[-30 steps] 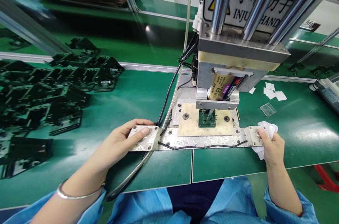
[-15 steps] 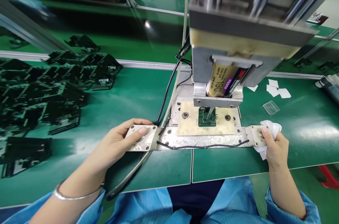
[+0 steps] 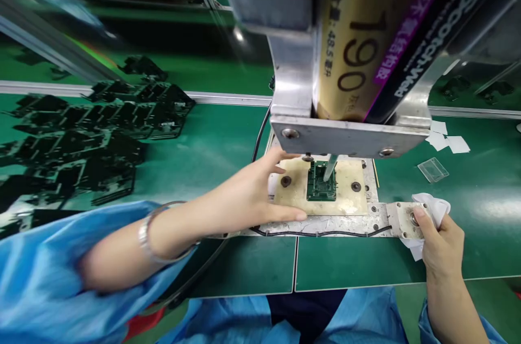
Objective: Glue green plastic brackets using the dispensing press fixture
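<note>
My left hand (image 3: 260, 195) is open, reaching in over the metal strip (image 3: 325, 228). Its fingers spread around the left side of a cream fixture plate (image 3: 345, 192), and its fingertips stay apart from the green circuit board (image 3: 321, 184) on that plate. A thin metal needle (image 3: 329, 167) points down at the board from the press head (image 3: 350, 138), which carries a gold and black Scotch-Weld 190 cartridge (image 3: 354, 34). My right hand (image 3: 442, 241) grips a white cloth (image 3: 435, 208), with its thumb on the right metal button plate (image 3: 409, 219).
Rows of black circuit boards (image 3: 109, 138) lie on the green bench mat (image 3: 244, 268) to the left. White paper squares (image 3: 445, 140) and a transparent plastic piece (image 3: 432, 170) sit at the right. A black cable (image 3: 260, 138) runs behind the fixture.
My left hand has left the left button plate and moved right onto the fixture plate. The press head and cartridge look much larger and nearer. My right hand stays on its button plate.
</note>
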Available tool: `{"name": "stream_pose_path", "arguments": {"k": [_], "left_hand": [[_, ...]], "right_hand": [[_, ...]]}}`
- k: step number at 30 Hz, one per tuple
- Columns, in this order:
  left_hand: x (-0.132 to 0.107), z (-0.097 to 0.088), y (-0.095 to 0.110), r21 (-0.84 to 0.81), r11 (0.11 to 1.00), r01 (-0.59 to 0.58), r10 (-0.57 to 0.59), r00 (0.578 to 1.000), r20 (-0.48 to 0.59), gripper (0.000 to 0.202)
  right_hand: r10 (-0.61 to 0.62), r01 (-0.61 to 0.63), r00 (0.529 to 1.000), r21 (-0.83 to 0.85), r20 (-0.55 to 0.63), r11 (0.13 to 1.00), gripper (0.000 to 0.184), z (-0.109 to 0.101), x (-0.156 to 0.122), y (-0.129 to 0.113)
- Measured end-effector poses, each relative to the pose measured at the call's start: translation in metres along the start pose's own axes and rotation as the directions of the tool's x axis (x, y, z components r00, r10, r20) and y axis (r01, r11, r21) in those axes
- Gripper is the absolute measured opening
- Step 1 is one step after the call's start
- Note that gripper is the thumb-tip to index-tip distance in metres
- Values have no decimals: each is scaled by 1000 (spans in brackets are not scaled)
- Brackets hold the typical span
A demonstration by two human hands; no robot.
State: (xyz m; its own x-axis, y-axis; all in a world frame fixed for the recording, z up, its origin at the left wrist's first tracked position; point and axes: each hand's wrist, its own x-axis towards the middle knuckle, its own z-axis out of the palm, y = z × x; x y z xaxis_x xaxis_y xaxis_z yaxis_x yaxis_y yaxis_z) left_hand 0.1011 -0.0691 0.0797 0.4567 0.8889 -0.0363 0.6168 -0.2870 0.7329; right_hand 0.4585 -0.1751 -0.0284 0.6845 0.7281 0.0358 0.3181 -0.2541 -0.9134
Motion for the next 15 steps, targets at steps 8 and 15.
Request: {"name": "stream_pose_path", "arguments": {"k": [8,15], "left_hand": [[36,11,22,-407,901,149,-4,942,337,30],[7,-3,13,-456,710,537,-40,677,735,65]], "right_hand": [[10,-9,999,-1,34,1000,63,0,-1,-1],[-137,133,988,-50,-76,990,54,-7,-4,-2]]}}
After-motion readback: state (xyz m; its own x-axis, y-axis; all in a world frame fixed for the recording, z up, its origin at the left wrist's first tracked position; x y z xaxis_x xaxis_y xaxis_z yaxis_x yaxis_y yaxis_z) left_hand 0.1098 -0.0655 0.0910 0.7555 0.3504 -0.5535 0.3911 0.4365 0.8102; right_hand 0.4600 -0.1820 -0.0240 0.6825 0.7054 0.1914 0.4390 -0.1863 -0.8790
